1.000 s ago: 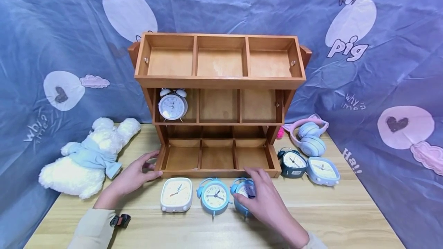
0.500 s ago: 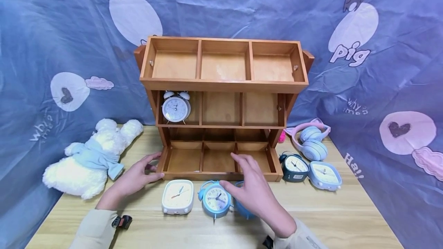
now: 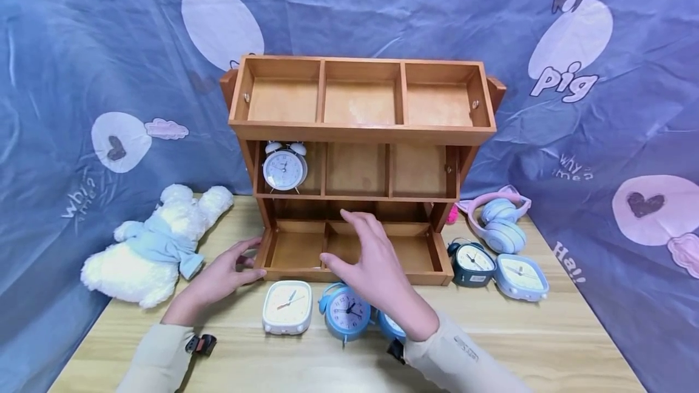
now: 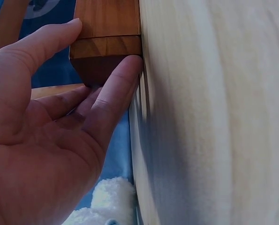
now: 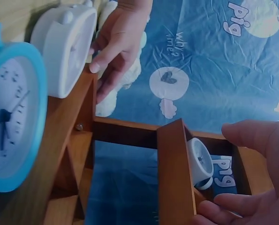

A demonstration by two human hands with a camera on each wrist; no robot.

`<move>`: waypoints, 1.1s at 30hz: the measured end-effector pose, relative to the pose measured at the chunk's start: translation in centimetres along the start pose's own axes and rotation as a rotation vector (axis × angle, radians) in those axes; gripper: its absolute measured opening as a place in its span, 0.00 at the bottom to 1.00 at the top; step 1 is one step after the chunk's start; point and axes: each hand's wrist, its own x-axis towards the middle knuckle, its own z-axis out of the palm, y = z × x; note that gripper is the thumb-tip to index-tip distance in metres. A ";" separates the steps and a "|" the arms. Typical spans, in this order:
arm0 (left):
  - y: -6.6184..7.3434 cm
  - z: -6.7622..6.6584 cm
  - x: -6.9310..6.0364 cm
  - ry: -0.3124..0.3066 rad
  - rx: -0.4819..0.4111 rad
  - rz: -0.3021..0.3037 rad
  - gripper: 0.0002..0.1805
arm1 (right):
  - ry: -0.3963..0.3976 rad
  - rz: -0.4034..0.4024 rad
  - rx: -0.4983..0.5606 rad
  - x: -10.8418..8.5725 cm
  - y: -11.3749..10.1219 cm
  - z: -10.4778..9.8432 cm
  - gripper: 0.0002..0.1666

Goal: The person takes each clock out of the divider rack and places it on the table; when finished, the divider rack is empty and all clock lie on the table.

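Observation:
My left hand (image 3: 221, 272) holds the front left corner of the brown wooden three-tier shelf (image 3: 360, 133), thumb at one side and fingers at the other, as the left wrist view shows. My right hand (image 3: 374, 265) hovers before the lowest tier, thumb and fingers spread, nothing between them. Below it a blue twin-bell alarm clock (image 3: 347, 313) and a second blue alarm clock (image 3: 392, 324), partly hidden by my right arm, lie on the table. Left of these lies a white square clock (image 3: 287, 307). A white twin-bell alarm clock (image 3: 284, 169) stands in the middle tier's left compartment.
To the shelf's right are a dark green alarm clock (image 3: 472, 264), a light blue square clock (image 3: 522, 277) and pink-and-blue cat-ear headphones (image 3: 503, 223). A white plush toy (image 3: 158, 244) with a blue scarf lies at the left. Blue printed cloth (image 3: 349, 5) hangs behind.
My right hand has moved from over the right blue alarm clock, leftward and up toward the lowest tier. My left hand stays at the shelf corner. The head view has shifted slightly.

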 end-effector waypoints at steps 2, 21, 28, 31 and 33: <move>0.0 0.0 0.1 -0.001 0.006 0.000 0.47 | 0.004 0.003 0.006 0.5 -0.4 0.1 0.50; -0.1 -0.1 0.2 -0.012 -0.011 0.000 0.46 | 0.042 -0.079 0.009 3.9 -2.3 1.3 0.50; 0.0 -0.1 0.1 -0.009 -0.015 -0.004 0.46 | 0.072 -0.111 0.018 5.7 -3.3 2.1 0.50; 0.1 -0.1 0.0 -0.014 -0.011 0.000 0.46 | 0.080 -0.108 0.015 6.2 -3.6 2.5 0.51; 0.1 0.0 0.0 -0.009 -0.007 0.000 0.46 | 0.094 -0.113 0.008 6.7 -3.8 2.8 0.51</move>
